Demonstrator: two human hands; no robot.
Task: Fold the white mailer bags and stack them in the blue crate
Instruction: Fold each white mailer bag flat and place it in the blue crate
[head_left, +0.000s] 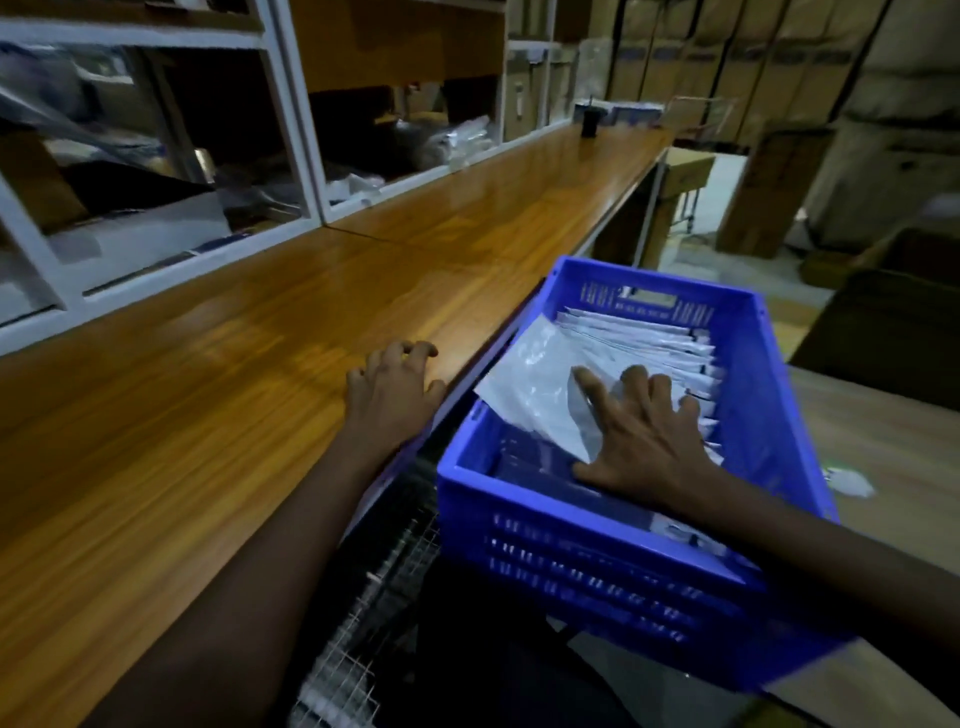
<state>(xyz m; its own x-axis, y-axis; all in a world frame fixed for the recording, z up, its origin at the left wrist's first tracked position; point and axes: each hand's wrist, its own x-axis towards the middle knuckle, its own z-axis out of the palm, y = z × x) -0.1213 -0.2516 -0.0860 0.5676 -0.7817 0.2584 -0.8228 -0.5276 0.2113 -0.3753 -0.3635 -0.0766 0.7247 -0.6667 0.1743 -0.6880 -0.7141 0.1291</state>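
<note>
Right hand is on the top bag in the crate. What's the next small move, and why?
Probably slide the loose mailer bag rightward until it sits inside the blue crate: its corner overhangs the left rim, askew over the filed bags. The right hand presses flat on it; the left hand rests on the counter.

Open counter (234, 374) runs between the shelf frame (291, 104) and the blue crate (769, 395), half filled with mailer bags (649, 338).

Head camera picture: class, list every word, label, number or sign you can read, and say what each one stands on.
No text can be read.
On the cardboard boxes: a dark band, too blurred to read.
On the white mailer bags: no readable print.
On the blue crate: no label shows.
</note>
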